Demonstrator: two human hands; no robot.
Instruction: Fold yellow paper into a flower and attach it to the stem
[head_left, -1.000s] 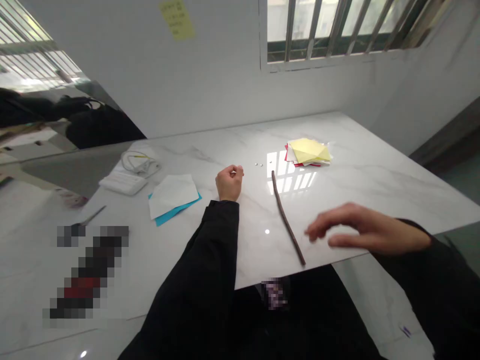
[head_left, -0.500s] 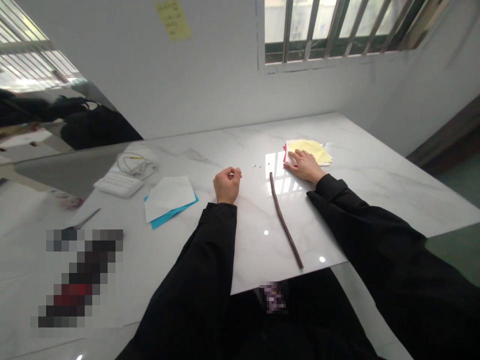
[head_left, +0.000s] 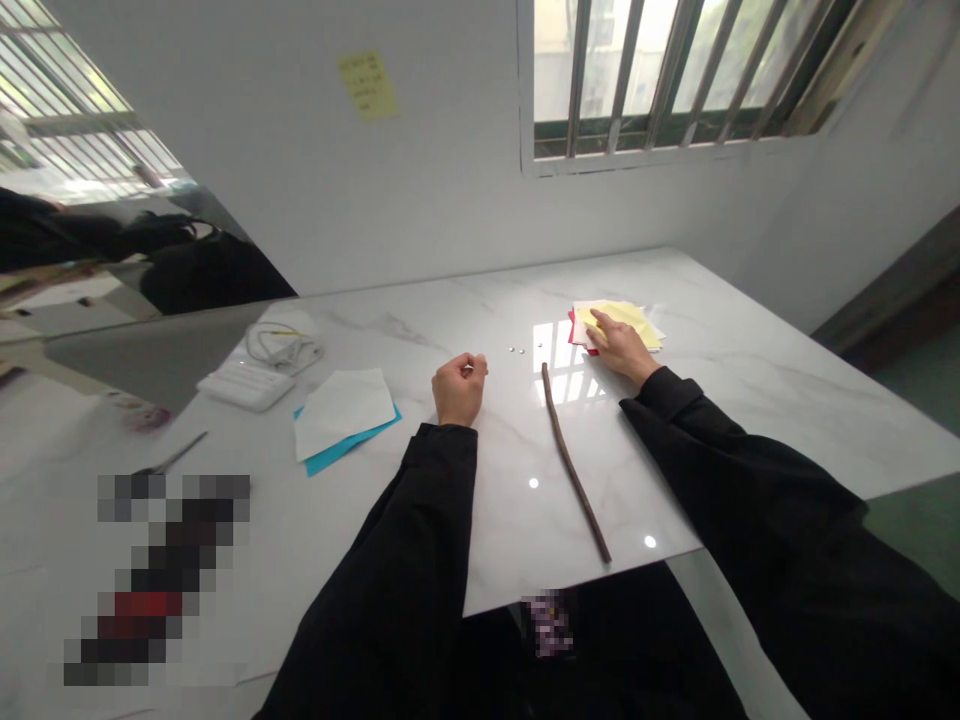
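Note:
My left hand (head_left: 459,390) rests in a closed fist on the white marble table (head_left: 480,480), and nothing shows between its fingers. Just beyond it lie several tiny metal beads (head_left: 516,351). My right hand (head_left: 622,350) lies on a stack of yellow, white and red paper sheets (head_left: 616,325), its index finger stretched out across the yellow top sheet. A thin brown twig (head_left: 574,462) lies between my hands, running toward the near table edge. Left of my left hand, a white sheet (head_left: 343,413) lies on a turquoise sheet (head_left: 352,450).
A white flat box (head_left: 245,387) and a coiled white cable (head_left: 281,345) lie at the table's far left. A blurred object with a thin metal tip (head_left: 169,455) lies at the lower left. A mirror panel (head_left: 150,270) stands beyond, and a barred window (head_left: 660,80) is above.
My right hand has moved from above the table beside the twig to the paper stack, and its fingers now rest on it. My left hand and the twig stay in place.

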